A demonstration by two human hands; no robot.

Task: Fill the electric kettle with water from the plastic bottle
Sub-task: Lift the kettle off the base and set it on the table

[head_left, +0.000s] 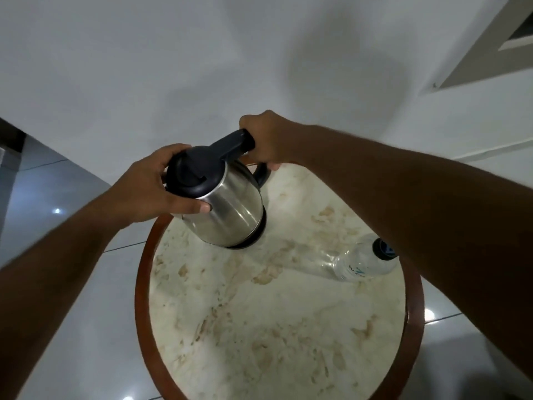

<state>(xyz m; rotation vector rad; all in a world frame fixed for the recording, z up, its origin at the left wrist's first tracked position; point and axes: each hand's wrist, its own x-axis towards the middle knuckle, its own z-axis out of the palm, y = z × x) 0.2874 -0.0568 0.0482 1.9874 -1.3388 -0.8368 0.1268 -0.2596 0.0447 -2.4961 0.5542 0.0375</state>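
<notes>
A stainless steel electric kettle (230, 206) with a black lid and black handle stands at the far side of a round marble-topped table (259, 327). Its lid is closed. My right hand (268, 140) is wrapped around the kettle's handle. My left hand (155, 189) holds the kettle's upper body and lid rim, thumb on the steel side. A clear plastic bottle (360, 262) with a dark cap stands on the table's right side, partly hidden behind my right forearm.
The table has a brown wooden rim (142, 284). Glossy pale floor tiles (86, 313) surround it. A white wall (202, 67) rises just behind the table, with a recessed frame (490, 47) at the upper right.
</notes>
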